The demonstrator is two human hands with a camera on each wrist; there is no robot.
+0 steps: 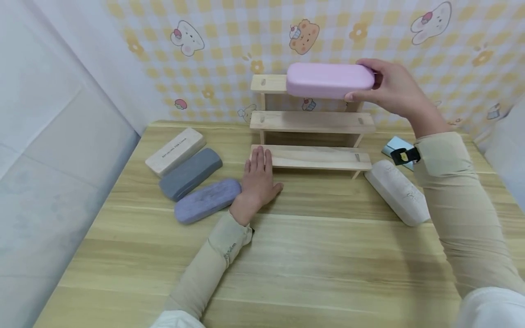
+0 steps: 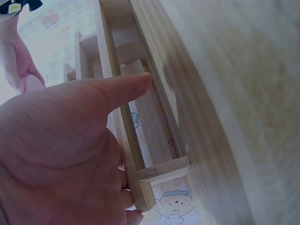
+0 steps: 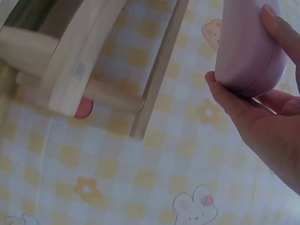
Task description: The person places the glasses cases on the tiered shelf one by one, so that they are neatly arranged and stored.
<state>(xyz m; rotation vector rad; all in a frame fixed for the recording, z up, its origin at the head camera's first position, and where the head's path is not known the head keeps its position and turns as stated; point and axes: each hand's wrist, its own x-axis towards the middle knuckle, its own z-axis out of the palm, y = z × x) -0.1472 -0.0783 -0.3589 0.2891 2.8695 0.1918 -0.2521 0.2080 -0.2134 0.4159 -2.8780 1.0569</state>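
My right hand [image 1: 389, 89] grips the right end of a pink glasses case [image 1: 328, 81], thumb in front and fingers behind. The case is level with the top tier of a three-tier wooden shelf [image 1: 311, 120] and covers most of it. In the right wrist view a gap shows between the case [image 3: 246, 47] and the nearest shelf board [image 3: 161, 65]. On the left end of the lowest board [image 1: 320, 157] rests my left hand [image 1: 258, 182], its fingers straight and thumb out. In the left wrist view that hand [image 2: 61, 136] touches the board's edge.
Left of the shelf lie a cream case [image 1: 176, 150], a dark grey-blue case [image 1: 190, 174] and a purple-blue case [image 1: 208, 200], the last beside my left hand. A whitish case [image 1: 397, 192] and a small light-blue case [image 1: 395, 145] lie at right. Behind hangs a checked cloth [image 1: 229, 41].
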